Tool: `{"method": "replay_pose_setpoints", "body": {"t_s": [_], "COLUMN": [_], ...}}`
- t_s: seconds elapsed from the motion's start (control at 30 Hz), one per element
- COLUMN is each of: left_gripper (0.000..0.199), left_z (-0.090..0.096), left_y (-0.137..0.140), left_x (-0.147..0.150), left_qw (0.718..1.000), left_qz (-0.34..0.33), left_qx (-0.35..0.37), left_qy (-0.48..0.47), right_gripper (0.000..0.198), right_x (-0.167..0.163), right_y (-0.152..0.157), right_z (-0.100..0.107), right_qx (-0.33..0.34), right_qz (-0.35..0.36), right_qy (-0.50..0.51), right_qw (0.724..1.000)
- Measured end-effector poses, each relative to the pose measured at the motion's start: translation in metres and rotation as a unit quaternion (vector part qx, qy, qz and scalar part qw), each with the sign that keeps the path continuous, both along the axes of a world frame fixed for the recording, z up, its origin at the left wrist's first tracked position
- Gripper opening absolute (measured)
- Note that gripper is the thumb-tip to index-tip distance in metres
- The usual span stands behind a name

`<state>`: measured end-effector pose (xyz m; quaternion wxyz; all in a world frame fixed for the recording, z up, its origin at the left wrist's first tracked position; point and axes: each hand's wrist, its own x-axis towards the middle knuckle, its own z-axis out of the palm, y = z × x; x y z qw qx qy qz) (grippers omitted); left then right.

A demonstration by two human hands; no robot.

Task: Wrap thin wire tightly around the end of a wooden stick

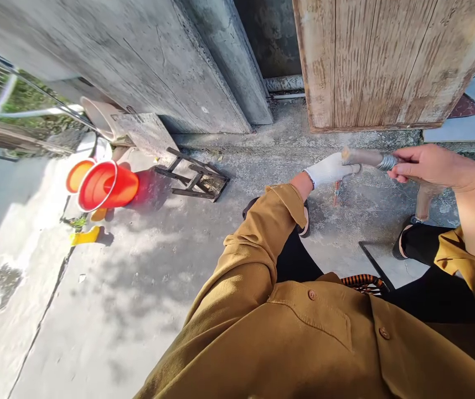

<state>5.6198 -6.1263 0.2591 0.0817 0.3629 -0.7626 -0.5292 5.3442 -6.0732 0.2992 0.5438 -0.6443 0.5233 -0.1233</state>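
Brown shirt (329, 338) nearest; right hand (439, 164) clamped on the stick (366, 157); left hand (329, 169), grip unclear; steady bracing should keep the wire (387, 162) snug.

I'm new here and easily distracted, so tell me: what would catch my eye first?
Probably the bright red bucket on the left, beside an orange one. Next comes the white glove on the left hand, right of centre, at one end of a wire-wound stick that the bare right hand grips.
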Motion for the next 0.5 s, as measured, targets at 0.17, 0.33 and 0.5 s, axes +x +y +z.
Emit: {"method": "replay_pose_setpoints", "body": {"t_s": [0.17,0.33,0.5], "left_gripper": [0.030,0.032,0.033], "left_z": [-0.008,0.004,0.008], "left_y": [0.022,0.033,0.015], "left_x": [-0.016,-0.021,-0.010], "left_qw": [0.996,0.979,0.974], "left_qz": [-0.083,-0.180,-0.113], "left_qx": [-0.009,-0.090,-0.187], "left_qy": [0.021,-0.034,-0.056], "right_gripper": [0.025,0.030,0.055], "right_x": [0.009,0.017,0.013], "right_y": [-0.007,-0.015,-0.016], "right_z": [0.004,0.004,-0.002], "right_qx": [-0.051,-0.087,-0.083], "right_qz": [-0.261,-0.228,-0.012], "right_qy": [-0.080,0.228,0.390], "right_qw": [0.961,0.943,0.917]}}
